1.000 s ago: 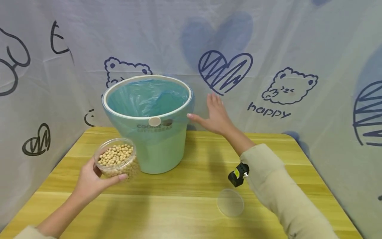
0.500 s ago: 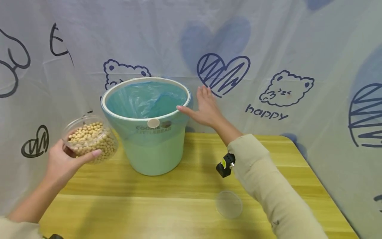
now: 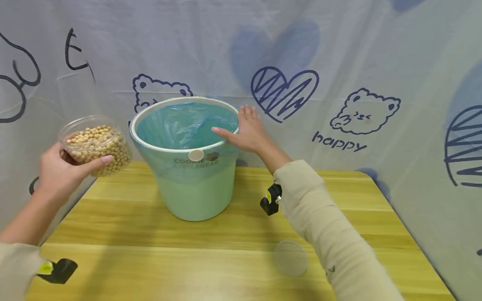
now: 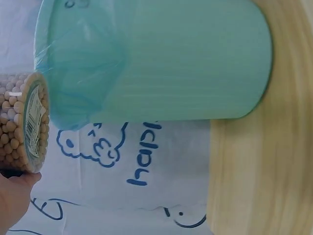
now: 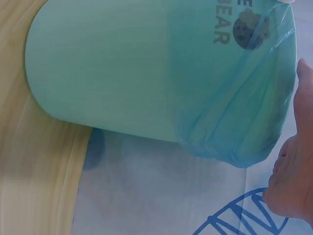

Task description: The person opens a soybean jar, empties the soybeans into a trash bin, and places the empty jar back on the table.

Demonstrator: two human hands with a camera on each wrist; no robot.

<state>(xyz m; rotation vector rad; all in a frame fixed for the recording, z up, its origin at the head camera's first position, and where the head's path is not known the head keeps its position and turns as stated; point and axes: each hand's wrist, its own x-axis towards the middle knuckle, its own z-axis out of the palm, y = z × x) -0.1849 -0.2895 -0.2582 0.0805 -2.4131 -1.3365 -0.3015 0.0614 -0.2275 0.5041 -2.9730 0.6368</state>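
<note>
My left hand (image 3: pixel 64 169) grips a clear plastic jar (image 3: pixel 96 146) filled with soybeans (image 3: pixel 92 137), its open mouth tipped slightly. In the left wrist view, a printed label (image 4: pixel 34 122) shows on the jar's base. The jar is held up to the left of a mint-green trash bin (image 3: pixel 196 188), which stands upright with a blue translucent bag (image 3: pixel 169 125) lining it and folded over its rim. My right hand (image 3: pixel 250 131) is at the bin's right rim, fingers straight and thumb reaching over the opening. In the right wrist view, that hand (image 5: pixel 293 166) is beside the rim.
A clear round lid (image 3: pixel 290 258) lies on the wooden table (image 3: pixel 180 271) at the front right. Behind the table hangs a pale curtain (image 3: pixel 357 50) with bear and heart drawings. Black wrist cameras (image 3: pixel 272 200) hang below both sleeves.
My left hand has lifted the jar up and to the left, away from the bin's front. My right hand has moved left to the bin's rim.
</note>
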